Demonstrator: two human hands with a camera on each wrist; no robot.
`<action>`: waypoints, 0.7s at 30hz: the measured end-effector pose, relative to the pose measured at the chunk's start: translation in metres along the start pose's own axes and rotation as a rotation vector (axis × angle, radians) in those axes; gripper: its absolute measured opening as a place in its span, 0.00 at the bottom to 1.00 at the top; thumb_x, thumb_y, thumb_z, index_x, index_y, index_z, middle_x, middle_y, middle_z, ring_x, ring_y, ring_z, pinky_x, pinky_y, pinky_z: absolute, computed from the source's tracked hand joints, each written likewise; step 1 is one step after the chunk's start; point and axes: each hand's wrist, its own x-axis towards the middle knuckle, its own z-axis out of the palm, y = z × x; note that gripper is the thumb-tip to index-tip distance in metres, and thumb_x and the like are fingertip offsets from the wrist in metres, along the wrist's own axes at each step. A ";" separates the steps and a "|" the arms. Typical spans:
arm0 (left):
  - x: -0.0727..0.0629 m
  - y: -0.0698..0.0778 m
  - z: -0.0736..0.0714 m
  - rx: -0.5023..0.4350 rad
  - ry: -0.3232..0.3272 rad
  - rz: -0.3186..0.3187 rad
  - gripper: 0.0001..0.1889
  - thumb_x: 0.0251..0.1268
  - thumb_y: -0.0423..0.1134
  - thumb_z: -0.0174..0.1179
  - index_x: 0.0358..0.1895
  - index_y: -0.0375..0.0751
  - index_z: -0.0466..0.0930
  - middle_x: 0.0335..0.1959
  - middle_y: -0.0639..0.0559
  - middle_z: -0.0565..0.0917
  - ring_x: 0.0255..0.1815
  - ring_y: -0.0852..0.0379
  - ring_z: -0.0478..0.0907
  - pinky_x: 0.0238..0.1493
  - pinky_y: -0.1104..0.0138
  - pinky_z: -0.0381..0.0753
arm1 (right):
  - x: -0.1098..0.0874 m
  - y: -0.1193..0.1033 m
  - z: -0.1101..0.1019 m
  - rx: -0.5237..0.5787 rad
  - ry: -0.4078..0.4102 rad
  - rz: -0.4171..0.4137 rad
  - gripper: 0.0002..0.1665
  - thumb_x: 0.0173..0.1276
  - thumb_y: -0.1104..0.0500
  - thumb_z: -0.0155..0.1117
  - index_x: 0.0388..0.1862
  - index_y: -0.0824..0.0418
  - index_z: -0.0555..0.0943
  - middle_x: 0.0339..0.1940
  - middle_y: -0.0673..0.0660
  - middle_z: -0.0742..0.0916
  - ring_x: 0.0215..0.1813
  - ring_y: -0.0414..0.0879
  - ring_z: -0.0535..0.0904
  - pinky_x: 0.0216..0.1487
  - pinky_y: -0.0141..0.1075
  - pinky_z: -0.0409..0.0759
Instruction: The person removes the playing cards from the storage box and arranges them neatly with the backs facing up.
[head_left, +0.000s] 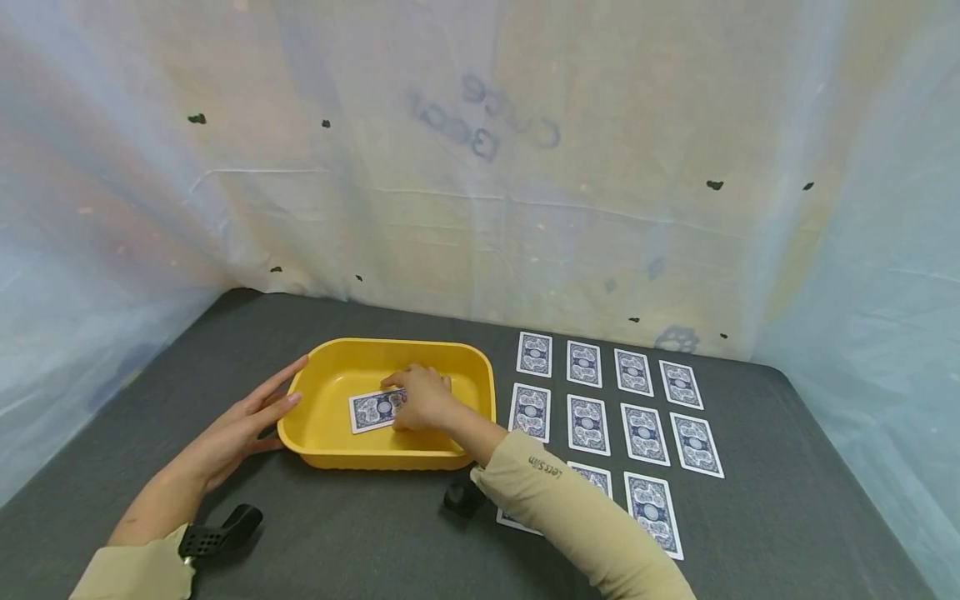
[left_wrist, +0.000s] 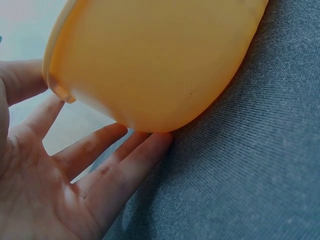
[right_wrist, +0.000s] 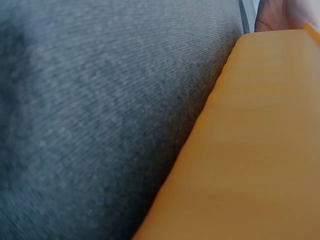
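Observation:
A yellow plastic tub (head_left: 390, 460) stands on the dark cloth. My left hand (head_left: 232, 433) steadies its left end, fingers mostly straight; in the left wrist view this hand (left_wrist: 75, 175) has fingertips on the tub's rim and outer wall (left_wrist: 160, 60). Inside the tub lies a face-down playing card (head_left: 371, 412) with a blue patterned back. My right hand (head_left: 427, 400) reaches over the near rim and grips this card's right end, thumb at the near edge and fingers at the far one. That end is hidden under the hand. The right wrist view shows only the tub's outer side (right_wrist: 250, 140), cloth and part of a hand.
Face-down cards (head_left: 587, 423) lie in rows right of the tub; my right sleeve (head_left: 570, 517) covers some of the nearest ones. A black wrist device (head_left: 463, 493) hangs under the right forearm. Translucent sheeting (head_left: 480, 250) closes off the back and sides of the grey table (head_left: 360, 533).

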 end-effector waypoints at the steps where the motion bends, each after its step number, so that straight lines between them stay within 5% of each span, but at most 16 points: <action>1: 0.000 0.000 0.000 0.000 0.000 -0.001 0.35 0.77 0.54 0.42 0.77 0.66 0.32 0.77 0.33 0.40 0.74 0.29 0.45 0.57 0.35 0.68 | 0.000 0.000 0.000 -0.006 0.007 -0.005 0.33 0.50 0.61 0.76 0.58 0.49 0.81 0.58 0.54 0.79 0.54 0.50 0.70 0.56 0.44 0.65; 11: 0.000 0.001 -0.001 -0.001 -0.004 -0.005 0.35 0.77 0.54 0.41 0.77 0.67 0.31 0.77 0.33 0.39 0.74 0.29 0.44 0.57 0.35 0.68 | -0.002 0.003 -0.003 0.019 0.003 0.051 0.29 0.46 0.55 0.81 0.49 0.54 0.82 0.50 0.54 0.78 0.53 0.50 0.68 0.55 0.40 0.67; 21: 0.000 -0.001 -0.001 -0.014 -0.020 -0.008 0.34 0.77 0.54 0.41 0.77 0.67 0.32 0.78 0.37 0.33 0.75 0.29 0.40 0.57 0.35 0.68 | -0.002 0.007 -0.004 0.108 0.000 0.094 0.29 0.42 0.56 0.83 0.38 0.56 0.73 0.34 0.52 0.75 0.39 0.45 0.67 0.38 0.31 0.64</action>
